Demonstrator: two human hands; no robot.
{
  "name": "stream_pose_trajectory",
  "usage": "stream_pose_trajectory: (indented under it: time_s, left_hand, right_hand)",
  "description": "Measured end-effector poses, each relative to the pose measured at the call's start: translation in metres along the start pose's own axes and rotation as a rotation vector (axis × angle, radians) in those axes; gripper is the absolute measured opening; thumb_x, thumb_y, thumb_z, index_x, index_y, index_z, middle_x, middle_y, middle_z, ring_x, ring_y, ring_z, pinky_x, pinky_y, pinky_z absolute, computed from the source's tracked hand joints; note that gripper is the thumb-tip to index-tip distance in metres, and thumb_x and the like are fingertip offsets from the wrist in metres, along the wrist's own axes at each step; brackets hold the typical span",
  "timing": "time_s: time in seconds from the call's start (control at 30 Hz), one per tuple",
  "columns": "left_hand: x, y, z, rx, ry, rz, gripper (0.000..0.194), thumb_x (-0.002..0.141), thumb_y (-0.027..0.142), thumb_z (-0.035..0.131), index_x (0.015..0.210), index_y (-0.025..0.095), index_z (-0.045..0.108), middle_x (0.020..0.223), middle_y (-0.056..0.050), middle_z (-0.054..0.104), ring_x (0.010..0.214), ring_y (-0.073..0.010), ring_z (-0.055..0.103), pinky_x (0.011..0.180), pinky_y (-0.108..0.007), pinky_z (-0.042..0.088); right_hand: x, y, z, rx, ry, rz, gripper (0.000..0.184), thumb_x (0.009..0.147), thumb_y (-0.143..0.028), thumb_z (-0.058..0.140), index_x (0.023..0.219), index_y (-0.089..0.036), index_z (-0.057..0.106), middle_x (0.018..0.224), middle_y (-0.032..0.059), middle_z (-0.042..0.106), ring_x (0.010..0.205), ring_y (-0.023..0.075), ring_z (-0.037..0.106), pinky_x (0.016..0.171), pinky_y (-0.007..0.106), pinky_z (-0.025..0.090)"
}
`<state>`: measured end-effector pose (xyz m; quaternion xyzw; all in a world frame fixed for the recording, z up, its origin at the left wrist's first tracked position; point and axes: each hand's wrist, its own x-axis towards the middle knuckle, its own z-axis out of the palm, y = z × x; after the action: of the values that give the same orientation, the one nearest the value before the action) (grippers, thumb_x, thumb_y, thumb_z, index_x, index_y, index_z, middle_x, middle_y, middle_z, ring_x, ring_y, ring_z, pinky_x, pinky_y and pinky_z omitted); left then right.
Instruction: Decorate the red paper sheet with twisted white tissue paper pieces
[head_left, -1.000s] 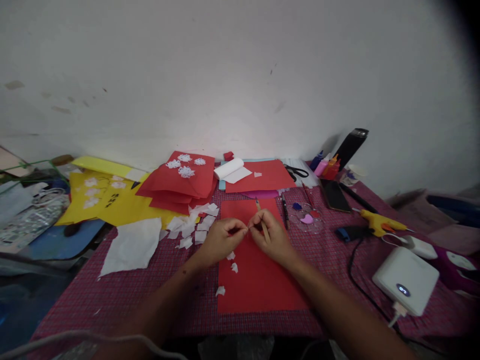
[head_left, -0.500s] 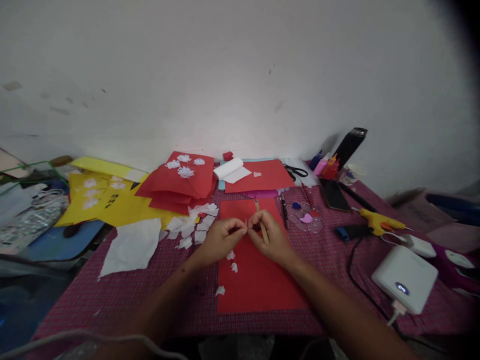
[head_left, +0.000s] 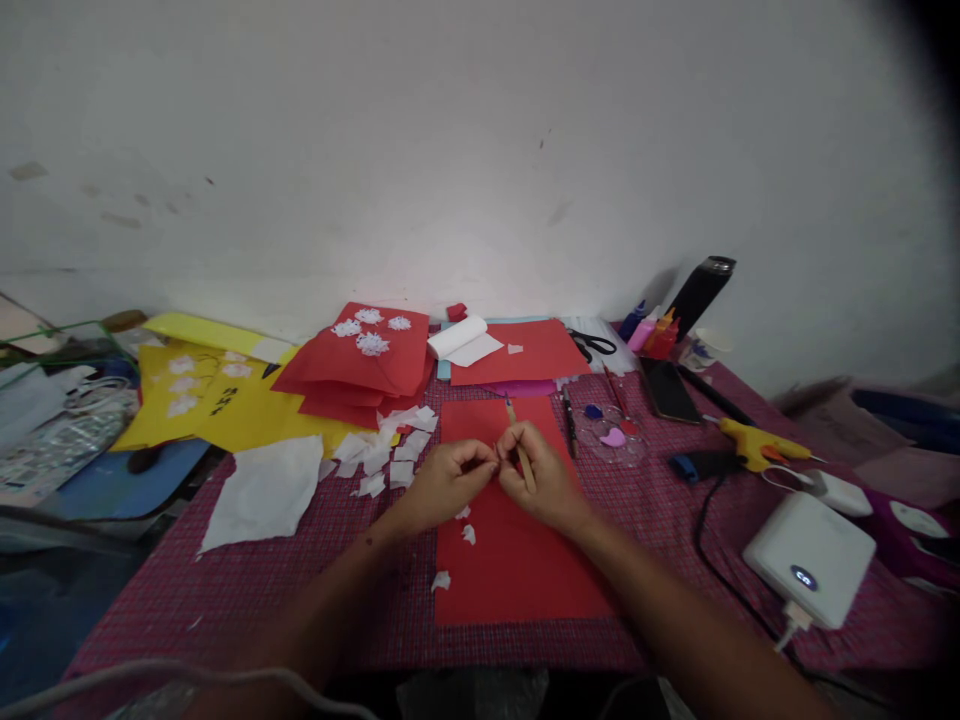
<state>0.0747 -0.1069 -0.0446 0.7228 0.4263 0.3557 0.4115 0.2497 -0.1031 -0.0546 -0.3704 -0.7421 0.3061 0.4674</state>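
My left hand is closed in a pinch, its fingertips meeting those of my right hand above a red paper sheet. Whatever sits between the fingertips is tiny and mostly hidden. A light wooden paintbrush is held in my right hand, its dark tip pointing away from me. Crumpled white paper bits lie along the sheet's left side. Left of my hands are several cut white paper squares and a larger white sheet.
Red sheets with white flowers lie at back left, over yellow paper. On the right are a paint palette, a black marker, a phone, a yellow glue gun, a white power bank and a black flask.
My hands stay together over the red sheet, with only slight finger movement. The brush has tilted a little, its tip shifting slightly left and down in view.
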Motion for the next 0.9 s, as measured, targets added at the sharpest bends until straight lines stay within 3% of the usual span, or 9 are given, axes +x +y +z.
stream_pose_trajectory:
  time_s: [0.53, 0.9]
  left_hand:
    - [0.0002, 0.0034, -0.0007, -0.012, 0.046, -0.033, 0.015, 0.085, 0.025, 0.055, 0.080, 0.015, 0.065, 0.073, 0.001, 0.061, 0.067, -0.0105, 0.051, 0.063, -0.022, 0.039]
    - [0.0032, -0.0006, -0.0041, -0.160, 0.023, -0.045, 0.018, 0.088, 0.029, 0.055, 0.083, 0.014, 0.063, 0.076, -0.001, 0.061, 0.068, -0.0115, 0.052, 0.065, -0.023, 0.040]
  right_hand:
    - [0.0011, -0.0042, -0.0026, 0.032, 0.023, -0.003, 0.023, 0.076, -0.004, 0.051, 0.088, -0.023, 0.044, 0.080, -0.0018, 0.049, 0.068, 0.0129, 0.048, 0.064, 0.026, 0.041]
    - [-0.0014, -0.0032, -0.0036, 0.081, -0.024, 0.009, 0.022, 0.083, -0.011, 0.055, 0.094, -0.024, 0.043, 0.088, 0.0013, 0.053, 0.075, 0.0150, 0.053, 0.069, 0.029, 0.046]
